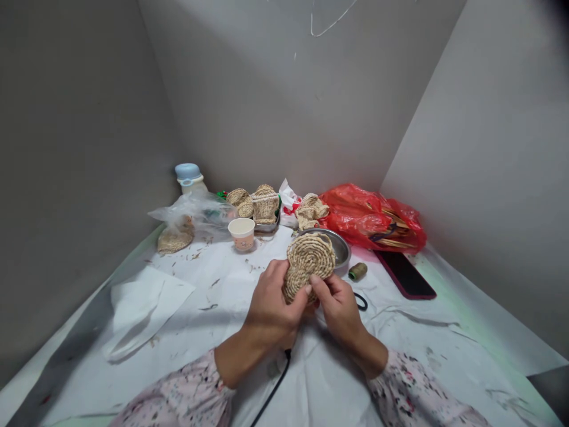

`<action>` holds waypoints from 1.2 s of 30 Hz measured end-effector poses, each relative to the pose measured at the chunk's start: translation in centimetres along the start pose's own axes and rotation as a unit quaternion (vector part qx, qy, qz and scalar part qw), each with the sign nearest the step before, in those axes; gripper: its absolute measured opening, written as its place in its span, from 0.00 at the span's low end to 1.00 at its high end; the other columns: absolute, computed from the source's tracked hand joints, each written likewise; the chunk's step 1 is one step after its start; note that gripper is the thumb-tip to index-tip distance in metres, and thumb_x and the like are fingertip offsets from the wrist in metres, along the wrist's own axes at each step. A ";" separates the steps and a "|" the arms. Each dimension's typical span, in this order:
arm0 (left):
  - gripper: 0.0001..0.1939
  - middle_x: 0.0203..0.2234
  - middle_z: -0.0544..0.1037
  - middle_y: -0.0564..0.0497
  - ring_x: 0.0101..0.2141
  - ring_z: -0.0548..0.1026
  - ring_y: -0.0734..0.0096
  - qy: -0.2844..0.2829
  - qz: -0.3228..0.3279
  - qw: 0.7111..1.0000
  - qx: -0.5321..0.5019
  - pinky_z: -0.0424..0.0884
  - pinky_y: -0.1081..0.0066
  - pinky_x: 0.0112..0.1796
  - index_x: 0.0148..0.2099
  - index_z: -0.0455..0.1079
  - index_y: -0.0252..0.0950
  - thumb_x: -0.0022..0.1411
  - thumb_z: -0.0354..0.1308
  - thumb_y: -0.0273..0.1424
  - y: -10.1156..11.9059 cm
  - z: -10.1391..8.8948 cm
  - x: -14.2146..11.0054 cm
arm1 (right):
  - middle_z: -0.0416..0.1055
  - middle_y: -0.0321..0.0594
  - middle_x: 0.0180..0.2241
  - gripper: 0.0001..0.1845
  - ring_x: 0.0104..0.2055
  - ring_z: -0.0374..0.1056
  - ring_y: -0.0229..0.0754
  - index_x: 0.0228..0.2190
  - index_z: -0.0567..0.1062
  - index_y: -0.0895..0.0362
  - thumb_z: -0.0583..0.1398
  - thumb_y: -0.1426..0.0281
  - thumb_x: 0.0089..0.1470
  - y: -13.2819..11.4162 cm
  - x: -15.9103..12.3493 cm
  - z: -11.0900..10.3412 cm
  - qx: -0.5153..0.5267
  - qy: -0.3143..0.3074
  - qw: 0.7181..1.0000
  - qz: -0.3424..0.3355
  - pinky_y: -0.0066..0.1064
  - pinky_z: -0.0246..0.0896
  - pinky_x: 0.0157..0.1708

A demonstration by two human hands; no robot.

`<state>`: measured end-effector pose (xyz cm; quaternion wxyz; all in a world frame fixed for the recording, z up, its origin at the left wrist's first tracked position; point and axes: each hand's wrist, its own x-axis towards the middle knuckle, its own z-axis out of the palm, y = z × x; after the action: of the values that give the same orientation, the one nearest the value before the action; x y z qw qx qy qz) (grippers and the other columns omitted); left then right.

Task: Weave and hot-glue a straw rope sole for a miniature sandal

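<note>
"Where the coiled, woven piece [311, 258] lay at the centre of the frame, how was it oriented?"

"Its long axis slanted from lower left to upper right, the broad round end uppermost. It rose beyond my left hand [270, 303] and my right hand [344, 309]; neither was nearer, since both touched it."

"And the grip?"

"My left hand curled along the left edge, its thumb across the lower front. My right hand pinched the lower right part, thumb in front; its fingers behind were partly hidden, so I could not tell their exact placement."

"Labels?"

"None legible. The paper cup [243, 237], left of centre, bore small pinkish print; the white packet [288, 204], above centre, bore red marks. I saw no readable brand on the dark phone [406, 276] at right."
</note>
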<state>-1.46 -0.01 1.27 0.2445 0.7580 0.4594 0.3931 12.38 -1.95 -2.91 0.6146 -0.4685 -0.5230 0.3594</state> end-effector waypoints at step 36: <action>0.27 0.47 0.74 0.36 0.49 0.71 0.50 0.067 0.202 0.967 0.142 0.57 0.46 0.57 0.54 0.60 0.31 0.48 0.53 0.24 -1.7 1.7 -1.7 | 0.79 0.40 0.29 0.10 0.31 0.74 0.43 0.32 0.81 0.56 0.63 0.64 0.54 -0.4 -1.7 2.1 0.020 0.025 0.999 0.018 0.32 0.71 0.33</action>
<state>-1.39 -0.76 -1.62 0.0185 0.8341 0.3632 0.4148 9.96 -3.22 -3.07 0.6301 -0.4746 -0.4916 0.3689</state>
